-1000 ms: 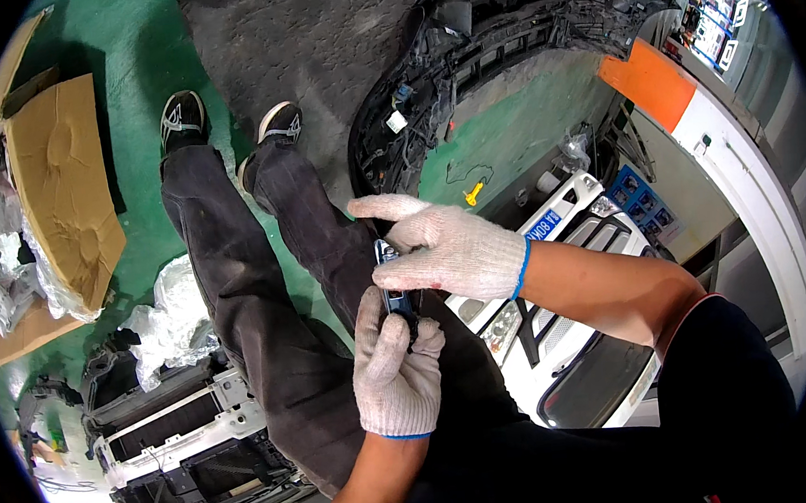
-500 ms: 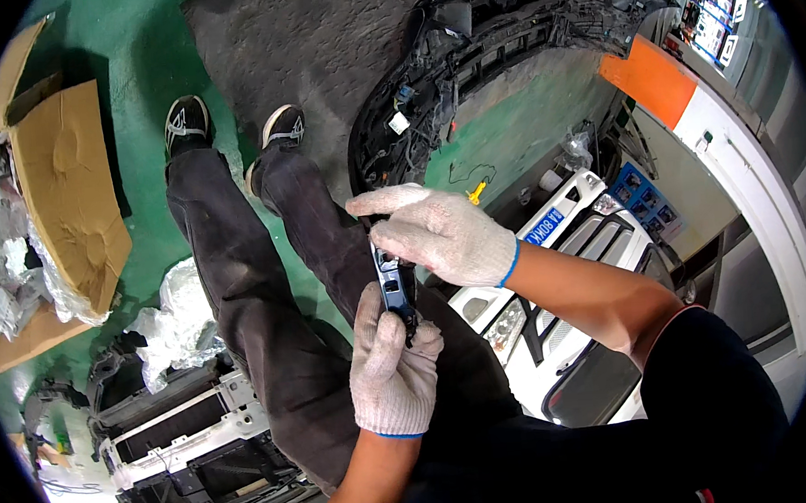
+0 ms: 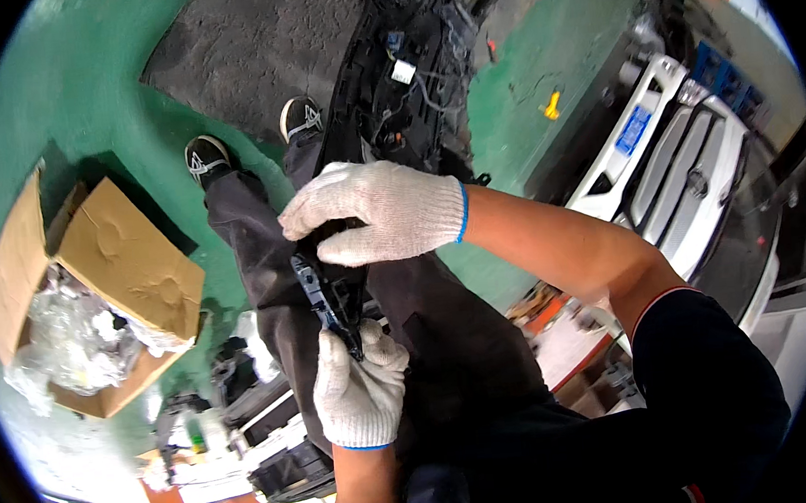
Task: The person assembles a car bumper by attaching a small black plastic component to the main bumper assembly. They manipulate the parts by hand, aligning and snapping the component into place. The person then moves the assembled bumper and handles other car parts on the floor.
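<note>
A slim black elongated part (image 3: 320,295), glossy along one face, stands slanted in front of my legs. My left hand (image 3: 361,390), in a white knitted glove, grips its lower end between thumb and fingers. My right hand (image 3: 386,208), gloved the same way, hovers at the part's upper end. Its thumb and fingers are curved but apart, with a dark gap between them. Whether the right hand touches the part, I cannot tell. Beyond it lies a large black car bumper (image 3: 383,103) with wiring and a white tag on it.
An open cardboard box (image 3: 136,247) at the left holds clear plastic wrap (image 3: 78,344). A dark mat (image 3: 254,56) lies past my shoes. A yellow object (image 3: 553,105) rests on the green floor, and a white car front (image 3: 676,153) stands at the right.
My view has shifted. The black part now leans up to the left, still in my left hand. My right thumb and fingers have spread farther apart at its upper end.
</note>
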Demonstrator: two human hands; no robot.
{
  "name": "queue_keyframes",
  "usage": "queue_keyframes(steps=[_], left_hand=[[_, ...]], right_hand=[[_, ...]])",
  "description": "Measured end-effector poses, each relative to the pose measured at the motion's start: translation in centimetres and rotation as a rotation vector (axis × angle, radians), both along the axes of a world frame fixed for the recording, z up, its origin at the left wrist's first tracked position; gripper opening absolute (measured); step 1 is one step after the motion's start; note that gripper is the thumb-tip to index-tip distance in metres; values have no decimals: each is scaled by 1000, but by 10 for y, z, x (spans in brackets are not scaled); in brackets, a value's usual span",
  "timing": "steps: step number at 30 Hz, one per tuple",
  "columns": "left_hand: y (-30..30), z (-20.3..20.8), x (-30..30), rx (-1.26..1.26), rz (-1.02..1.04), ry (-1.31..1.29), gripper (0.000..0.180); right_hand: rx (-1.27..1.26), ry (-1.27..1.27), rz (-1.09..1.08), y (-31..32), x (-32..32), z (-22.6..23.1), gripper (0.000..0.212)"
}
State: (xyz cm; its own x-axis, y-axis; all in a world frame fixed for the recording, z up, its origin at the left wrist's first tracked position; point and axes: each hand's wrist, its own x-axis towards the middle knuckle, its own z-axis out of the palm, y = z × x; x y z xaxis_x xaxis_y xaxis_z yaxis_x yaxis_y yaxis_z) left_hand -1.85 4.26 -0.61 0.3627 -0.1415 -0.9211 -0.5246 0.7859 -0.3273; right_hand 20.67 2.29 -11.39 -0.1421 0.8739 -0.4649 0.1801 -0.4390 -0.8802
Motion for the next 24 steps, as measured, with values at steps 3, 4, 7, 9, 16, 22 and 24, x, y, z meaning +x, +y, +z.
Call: queue_keyframes(steps=[3,4,7,9,16,22,24], left_hand=[[10,-1,0,114,-213,-10,49],[14,-2,1,159,-309,-27,49],[18,2,1,284,-627,77,53],[23,3,7,373,-864,161,55],[20,4,45,918,-1513,381,59],[19,-1,47,1124,-1703,411,73],[17,-3,52,1081,-1683,382,79]], right_hand=[[82,10,-46,-15,3,-10,41],[101,0,-63,-21,3,-15,44],[177,24,-168,-37,-5,-28,49],[166,56,-221,-45,-13,-38,52],[83,86,-168,-41,-13,-36,66],[139,171,-215,-45,-22,-49,79],[187,116,-207,-46,-26,-52,84]])
